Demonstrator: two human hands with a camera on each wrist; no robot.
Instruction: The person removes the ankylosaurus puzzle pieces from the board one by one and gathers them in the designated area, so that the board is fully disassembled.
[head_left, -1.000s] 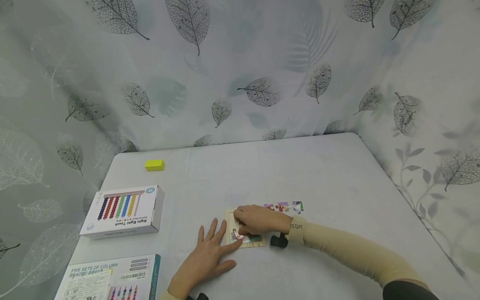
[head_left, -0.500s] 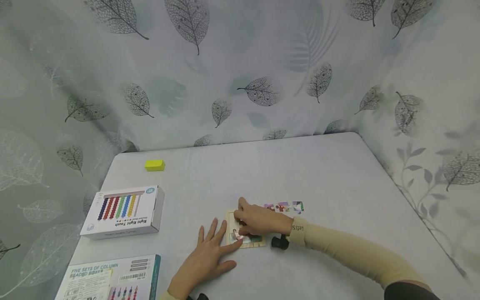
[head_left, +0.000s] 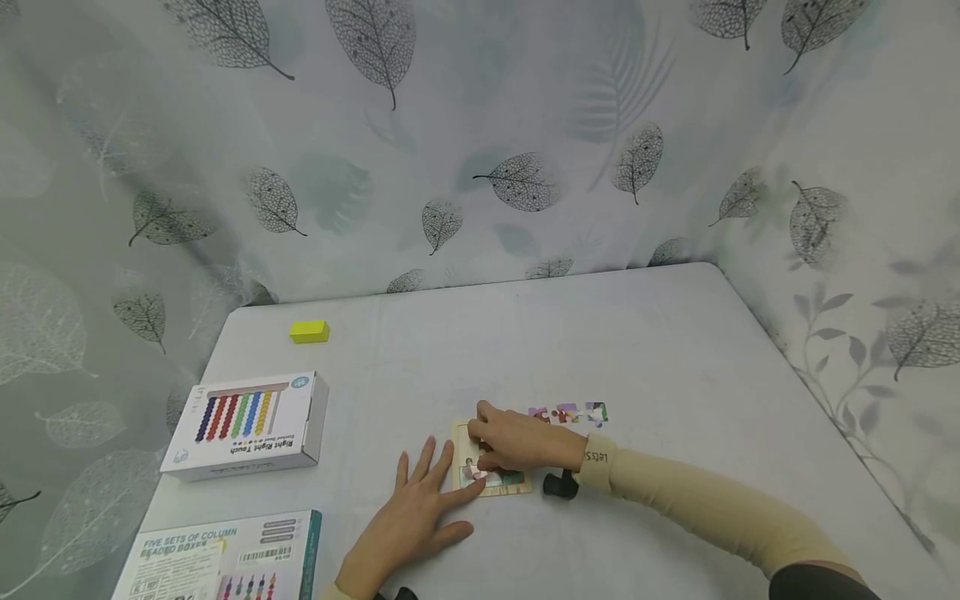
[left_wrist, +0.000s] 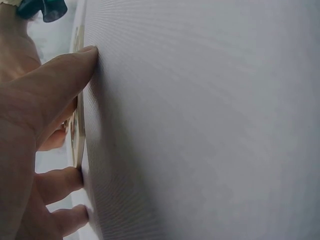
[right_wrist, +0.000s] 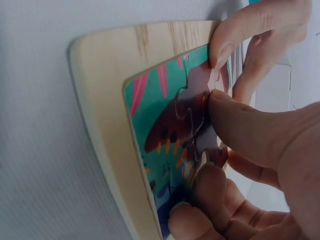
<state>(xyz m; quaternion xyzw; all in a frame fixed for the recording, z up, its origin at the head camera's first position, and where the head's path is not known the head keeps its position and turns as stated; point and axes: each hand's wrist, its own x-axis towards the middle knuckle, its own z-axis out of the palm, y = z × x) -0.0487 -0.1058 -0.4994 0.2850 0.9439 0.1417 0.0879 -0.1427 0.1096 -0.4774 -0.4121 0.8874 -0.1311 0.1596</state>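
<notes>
Puzzle board's [right_wrist: 100,90] busy: left hand [head_left: 416,512] spread across its near-left corner, right hand [head_left: 517,437] pinching a dark-red piece [right_wrist: 206,132] on it, loose pieces [head_left: 567,413] just right of it, nearer the right hand!

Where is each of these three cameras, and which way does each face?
Head: worn on the person's head, facing forward and down over the white table; shows the left hand, right hand and right sleeve.
Left wrist: worn on that wrist, facing low across the table; the left hand looms close, the right hand partly visible beyond.
Right wrist: worn on that wrist, facing closely onto the wooden puzzle board; the right hand is near, part of the left at upper right.
Shared: both wrist views show the board, edge-on from the left.
</notes>
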